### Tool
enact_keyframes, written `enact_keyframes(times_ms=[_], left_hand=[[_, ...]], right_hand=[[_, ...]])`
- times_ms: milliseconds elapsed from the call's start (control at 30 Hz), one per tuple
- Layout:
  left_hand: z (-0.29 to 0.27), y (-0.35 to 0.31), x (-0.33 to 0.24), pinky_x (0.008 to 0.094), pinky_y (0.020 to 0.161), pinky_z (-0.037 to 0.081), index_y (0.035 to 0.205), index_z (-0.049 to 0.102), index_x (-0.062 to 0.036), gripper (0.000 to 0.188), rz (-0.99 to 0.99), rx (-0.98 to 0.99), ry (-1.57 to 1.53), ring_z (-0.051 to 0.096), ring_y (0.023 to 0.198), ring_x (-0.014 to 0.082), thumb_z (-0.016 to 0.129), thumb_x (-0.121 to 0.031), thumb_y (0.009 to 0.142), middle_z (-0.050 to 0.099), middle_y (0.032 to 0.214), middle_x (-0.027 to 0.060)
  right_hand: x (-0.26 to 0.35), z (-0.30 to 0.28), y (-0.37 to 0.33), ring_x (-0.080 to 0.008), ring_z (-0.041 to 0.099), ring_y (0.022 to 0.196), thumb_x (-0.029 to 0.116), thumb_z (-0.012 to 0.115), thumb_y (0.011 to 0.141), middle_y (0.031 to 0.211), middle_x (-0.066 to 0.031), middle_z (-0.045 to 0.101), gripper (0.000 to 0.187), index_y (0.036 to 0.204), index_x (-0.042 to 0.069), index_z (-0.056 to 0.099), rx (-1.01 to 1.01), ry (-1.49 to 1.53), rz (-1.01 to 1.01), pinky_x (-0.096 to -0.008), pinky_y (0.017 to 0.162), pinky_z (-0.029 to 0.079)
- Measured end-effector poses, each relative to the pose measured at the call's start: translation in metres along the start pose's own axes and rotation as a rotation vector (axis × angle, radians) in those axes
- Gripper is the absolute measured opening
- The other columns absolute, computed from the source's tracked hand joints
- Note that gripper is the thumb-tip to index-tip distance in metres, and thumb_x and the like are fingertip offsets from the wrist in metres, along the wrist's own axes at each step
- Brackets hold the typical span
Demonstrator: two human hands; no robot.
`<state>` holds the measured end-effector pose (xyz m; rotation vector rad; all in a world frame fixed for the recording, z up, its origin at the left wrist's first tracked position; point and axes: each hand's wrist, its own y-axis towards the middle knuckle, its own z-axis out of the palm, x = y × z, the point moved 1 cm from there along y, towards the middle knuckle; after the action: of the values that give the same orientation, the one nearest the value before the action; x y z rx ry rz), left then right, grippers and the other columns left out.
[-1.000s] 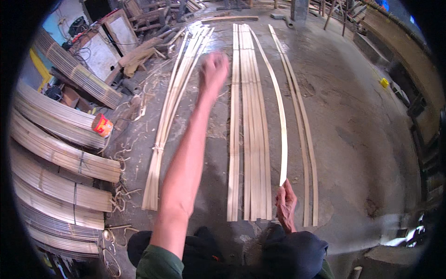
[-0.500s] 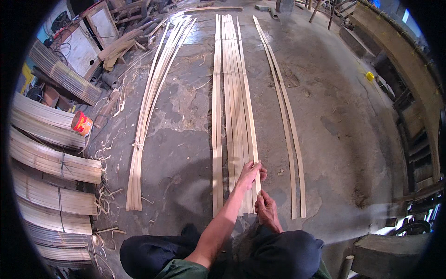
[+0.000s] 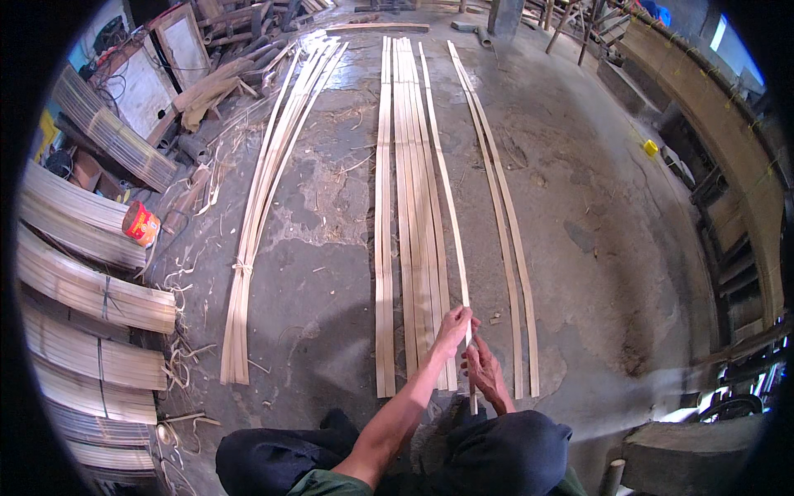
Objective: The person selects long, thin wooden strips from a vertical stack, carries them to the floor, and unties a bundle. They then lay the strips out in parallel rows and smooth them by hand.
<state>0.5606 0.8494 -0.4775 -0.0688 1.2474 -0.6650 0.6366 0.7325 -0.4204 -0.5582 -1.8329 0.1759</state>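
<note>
A long, pale bamboo strip (image 3: 452, 225) passes through both of my hands, its far part stretching away along the floor. My left hand (image 3: 454, 329) is closed round it near its close end. Just nearer and to the right, my right hand (image 3: 488, 372) pinches the same strip, whose tip sticks out below the fingers. To the left of the held strip lies a row of similar bamboo strips (image 3: 413, 248), side by side, with a narrow pair (image 3: 383, 273) along its left side. Two separate strips (image 3: 506, 231) lie to my right.
A bundle of strips (image 3: 246, 289), tied near its close end, lies at left. Stacked slat bundles (image 3: 91, 355), a red bucket (image 3: 141, 224) and curled shavings (image 3: 178, 347) line the left side. A concrete block (image 3: 695, 450) stands at near right.
Both hands have shifted slightly right and nearer with the strip. Its close part has swung away from the row, and its tip now shows below my right hand.
</note>
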Motion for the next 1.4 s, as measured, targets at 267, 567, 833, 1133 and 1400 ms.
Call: enact_keyframes(times_ms=[267,567,833,1133,1400], left_hand=[[0.010,-0.008,0.013,0.0311,0.063,0.052,0.101,0.061,-0.0052,0.024,-0.109,0.086,-0.059,0.062,0.073,0.0129,0.055,-0.027,0.096,0.067,0.084,0.0057],[0.061,-0.051,0.080,0.0357,0.064,0.055,0.105,0.065,-0.0046,0.035,-0.451,0.647,0.003,0.065,0.081,0.0183,0.065,-0.035,0.087,0.067,0.097,0.0063],[0.066,-0.045,0.064,0.0366,0.064,0.056,0.105,0.066,-0.0068,0.039,-0.307,1.044,0.574,0.065,0.077,0.0193,0.063,-0.041,0.086,0.068,0.090,0.0078],[-0.059,-0.043,-0.499,0.0299,0.059,0.056,0.151,-0.004,-0.0081,0.090,0.818,-0.210,0.322,0.065,0.073,0.0178,0.063,-0.018,0.091,0.067,0.091,0.0145],[-0.058,-0.011,-0.437,0.0253,0.065,0.052,0.107,0.057,-0.0069,0.030,0.887,-0.236,0.091,0.063,0.079,0.0108,0.059,-0.034,0.095,0.066,0.090,0.0066]], right_hand=[[-0.035,-0.025,-0.032,-0.0110,0.054,0.063,0.027,0.050,0.098,0.073,-0.0025,0.059,0.035,0.126,0.007,0.056,0.043,-0.104,0.085,-0.0276,0.058,0.044],[-0.040,-0.108,0.060,-0.0335,0.061,0.079,0.040,0.047,0.097,0.087,-0.0186,0.064,0.046,0.106,-0.004,0.058,-0.299,-0.477,-0.225,-0.0415,0.073,0.048],[0.026,-0.077,0.116,-0.0073,0.045,0.053,0.035,0.052,0.097,0.064,0.0019,0.049,0.031,0.082,0.008,0.052,-0.145,-0.124,-0.131,-0.0255,0.046,0.038],[0.049,-0.067,0.043,-0.0080,0.045,0.058,0.025,0.051,0.097,0.062,0.0021,0.045,0.023,0.086,0.005,0.055,-0.142,-0.004,-0.129,-0.0269,0.052,0.037],[0.138,-0.063,0.022,-0.0114,0.047,0.063,0.025,0.049,0.098,0.064,-0.0060,0.049,0.037,0.125,0.000,0.055,-0.270,-0.146,-0.342,-0.0294,0.057,0.042]])
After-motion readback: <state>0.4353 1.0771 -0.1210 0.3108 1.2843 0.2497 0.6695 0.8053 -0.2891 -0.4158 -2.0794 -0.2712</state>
